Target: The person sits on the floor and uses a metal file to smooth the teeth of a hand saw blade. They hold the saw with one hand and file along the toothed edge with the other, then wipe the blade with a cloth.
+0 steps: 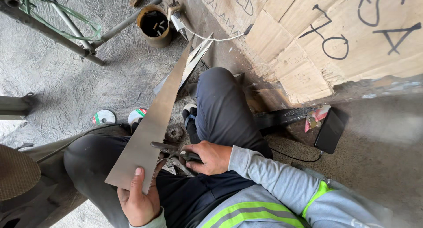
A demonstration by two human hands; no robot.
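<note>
- While the person sits low on the concrete floor (88, 82), a bare saw blade (154, 122) lies slanted across their lap, wide end near the body, tip pointing away toward the cardboard wall.
- Teeth run along the blade's right edge, which is pretty much where the action is.
- Left hand (137, 200) pinches the wide end, thumb flat on top of the metal, fingers curled under it.
- Right hand (210, 157) is wrapped tight around the dark handles of a pliers-like tool (174, 151), whose nose sits right at the toothed edge. Can't tell if it actually bites a tooth, too small to see.
- Under all that: dark trousers, one knee (216, 91) raised just right of the blade, grey sleeves with a hi-vis yellow-green stripe.
- Second pale blade (194, 60) lies on the floor beyond, partly hidden behind the first one.
- Two round discs (103, 118) sit on the floor left of the blade, close together.
- Rusty tin can (154, 25) with bits in it stands up top, beside some metal tubing (66, 30).
- Off to the right, a black phone (329, 131) with a cable lies on the floor near a big sheet of scribbled cardboard (317, 38).
</note>
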